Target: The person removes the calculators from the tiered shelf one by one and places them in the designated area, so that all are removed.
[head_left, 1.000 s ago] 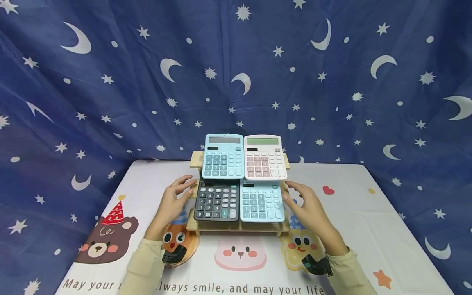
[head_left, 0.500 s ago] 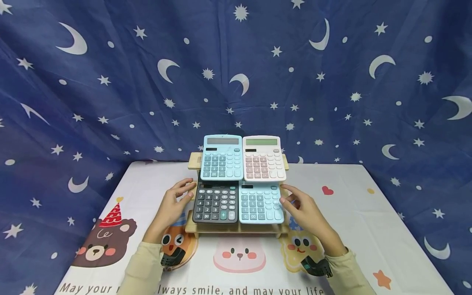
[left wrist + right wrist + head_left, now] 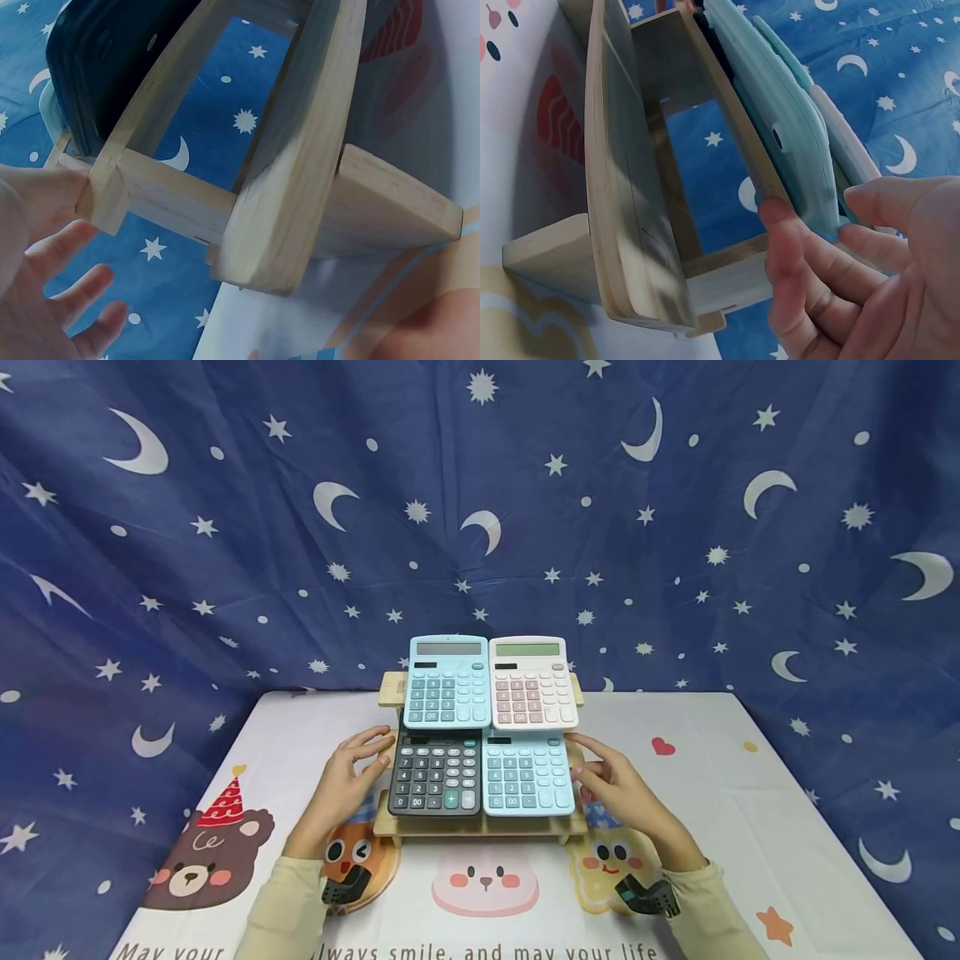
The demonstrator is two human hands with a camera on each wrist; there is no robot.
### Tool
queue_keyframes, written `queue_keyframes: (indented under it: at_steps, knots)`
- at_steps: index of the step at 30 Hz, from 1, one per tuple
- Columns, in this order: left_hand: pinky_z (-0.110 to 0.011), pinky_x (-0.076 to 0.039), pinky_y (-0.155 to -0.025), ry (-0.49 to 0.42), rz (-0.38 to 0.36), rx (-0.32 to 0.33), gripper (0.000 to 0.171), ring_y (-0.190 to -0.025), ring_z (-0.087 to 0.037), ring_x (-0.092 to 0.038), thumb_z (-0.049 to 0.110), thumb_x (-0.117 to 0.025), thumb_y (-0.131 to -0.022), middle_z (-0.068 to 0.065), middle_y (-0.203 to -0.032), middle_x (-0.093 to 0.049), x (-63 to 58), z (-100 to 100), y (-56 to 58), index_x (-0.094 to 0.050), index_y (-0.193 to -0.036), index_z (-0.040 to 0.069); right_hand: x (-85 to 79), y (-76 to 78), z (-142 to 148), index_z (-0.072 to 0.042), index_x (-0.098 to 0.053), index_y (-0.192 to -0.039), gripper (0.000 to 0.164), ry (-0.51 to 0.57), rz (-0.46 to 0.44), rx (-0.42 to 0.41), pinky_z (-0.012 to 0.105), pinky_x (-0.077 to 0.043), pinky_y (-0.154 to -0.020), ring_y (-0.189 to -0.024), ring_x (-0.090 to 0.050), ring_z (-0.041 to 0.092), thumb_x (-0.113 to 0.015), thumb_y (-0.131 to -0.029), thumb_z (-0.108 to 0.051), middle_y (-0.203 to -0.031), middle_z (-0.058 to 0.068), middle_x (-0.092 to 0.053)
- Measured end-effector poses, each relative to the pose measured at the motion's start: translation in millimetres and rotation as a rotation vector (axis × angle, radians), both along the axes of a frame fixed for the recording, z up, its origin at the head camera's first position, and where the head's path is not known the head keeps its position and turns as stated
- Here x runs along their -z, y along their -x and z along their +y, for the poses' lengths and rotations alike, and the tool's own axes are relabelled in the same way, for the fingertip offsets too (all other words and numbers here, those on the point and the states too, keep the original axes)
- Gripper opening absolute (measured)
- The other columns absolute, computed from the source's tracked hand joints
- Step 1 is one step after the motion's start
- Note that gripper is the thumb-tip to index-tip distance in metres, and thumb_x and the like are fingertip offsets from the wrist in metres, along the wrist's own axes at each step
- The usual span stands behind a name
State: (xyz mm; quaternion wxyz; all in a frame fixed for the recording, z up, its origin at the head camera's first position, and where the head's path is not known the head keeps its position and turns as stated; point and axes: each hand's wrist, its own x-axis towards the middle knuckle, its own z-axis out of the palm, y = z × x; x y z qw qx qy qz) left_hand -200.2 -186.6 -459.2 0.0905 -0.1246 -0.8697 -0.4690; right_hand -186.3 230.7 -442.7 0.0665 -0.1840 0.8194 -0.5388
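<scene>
A small wooden stand (image 3: 480, 828) holds two rows of calculators. Up top are a light-blue calculator (image 3: 448, 683) and a white-and-pink calculator (image 3: 532, 683). Below them lean a black calculator (image 3: 437, 772) and a second light-blue calculator (image 3: 528, 774). My left hand (image 3: 343, 781) is at the stand's left side; in the left wrist view its fingers (image 3: 81, 285) are spread, with one digit against the wooden end. My right hand (image 3: 622, 785) is by the lower light-blue calculator's right edge. In the right wrist view, loosely bent fingers (image 3: 784, 232) touch near that edge and the shelf.
The stand rests on a white tablecloth (image 3: 697, 793) printed with cartoon figures and lettering. Behind it hangs a blue curtain (image 3: 480, 527) with moons and stars. A black wrist device (image 3: 647, 895) sits under the right forearm, another (image 3: 347, 885) under the left.
The head view has shifted slightly, moving the whole scene a little left and down. My right fingers have drawn closer to the lower light-blue calculator. The calculators keep their arrangement.
</scene>
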Motion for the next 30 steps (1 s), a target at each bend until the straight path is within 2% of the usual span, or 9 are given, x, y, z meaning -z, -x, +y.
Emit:
queue_keyframes:
  at_steps: [4,7,14,18,21,25,30]
  knots:
    - [-0.067,-0.027,-0.116,-0.021,0.011,0.019,0.038,-0.145,-0.045,-0.038,0.011,-0.062,-0.1,-0.021,-0.151,-0.051,-0.2,-1.4,1.4,-0.062,-0.136,-0.001,2.6,4.4,1.5,-0.004,-0.032,-0.157,0.06,0.042,-0.013,-0.03,0.033,-0.059,-0.063,-0.063,-0.064,0.028,-0.055,-0.102,-0.004,-0.103,0.025,-0.073]
    - [-0.066,-0.028,-0.116,-0.049,-0.001,0.038,0.039,-0.146,-0.044,-0.038,0.012,-0.061,-0.101,-0.021,-0.153,-0.049,-1.3,-1.9,2.9,-0.061,-0.137,-0.002,3.4,6.7,2.8,-0.004,-0.029,-0.158,0.061,0.067,-0.015,-0.049,0.035,-0.059,-0.063,-0.065,-0.065,0.032,-0.052,-0.101,0.001,-0.105,0.026,-0.074]
    - [-0.067,-0.033,-0.113,-0.063,-0.025,0.047,0.04,-0.148,-0.042,-0.036,0.016,-0.06,-0.102,-0.019,-0.155,-0.048,-0.7,-2.2,5.9,-0.06,-0.138,-0.001,3.9,9.1,2.3,-0.001,-0.021,-0.16,0.067,0.155,-0.028,-0.116,0.03,-0.058,-0.065,-0.072,-0.068,0.015,-0.052,-0.101,0.0,-0.104,0.026,-0.073]
    - [-0.068,-0.034,-0.112,-0.054,-0.029,0.044,0.04,-0.148,-0.042,-0.036,0.016,-0.06,-0.102,-0.02,-0.155,-0.048,2.3,-2.9,4.4,-0.06,-0.137,-0.003,3.1,7.2,-0.2,-0.005,-0.02,-0.161,0.068,0.163,-0.055,-0.132,0.036,-0.061,-0.066,-0.071,-0.07,0.015,-0.053,-0.101,0.0,-0.101,0.021,-0.074]
    - [-0.069,-0.035,-0.111,-0.05,-0.027,0.043,0.04,-0.148,-0.044,-0.036,0.016,-0.059,-0.102,-0.02,-0.155,-0.047,3.1,-3.1,2.8,-0.059,-0.137,-0.004,2.1,5.7,-1.6,-0.008,-0.021,-0.161,0.068,0.162,-0.068,-0.135,0.038,-0.061,-0.069,-0.073,-0.073,0.015,-0.053,-0.102,-0.002,-0.104,0.022,-0.074]
    - [-0.068,-0.034,-0.111,-0.055,-0.035,0.045,0.04,-0.149,-0.043,-0.036,0.015,-0.059,-0.102,-0.019,-0.155,-0.047,2.8,-2.6,0.9,-0.059,-0.138,-0.003,3.7,3.4,-1.5,-0.007,-0.02,-0.161,0.067,0.184,-0.078,-0.145,0.033,-0.062,-0.072,-0.079,-0.075,0.015,-0.053,-0.103,-0.004,-0.108,0.026,-0.073]
    - [-0.068,-0.034,-0.111,-0.047,-0.036,0.047,0.04,-0.149,-0.043,-0.035,0.016,-0.059,-0.103,-0.018,-0.156,-0.047,4.6,-2.4,-0.8,-0.06,-0.138,-0.002,8.0,1.2,-1.2,-0.002,-0.016,-0.161,0.067,0.212,-0.083,-0.177,0.029,-0.061,-0.076,-0.084,-0.075,0.014,-0.052,-0.104,-0.006,-0.111,0.022,-0.074]
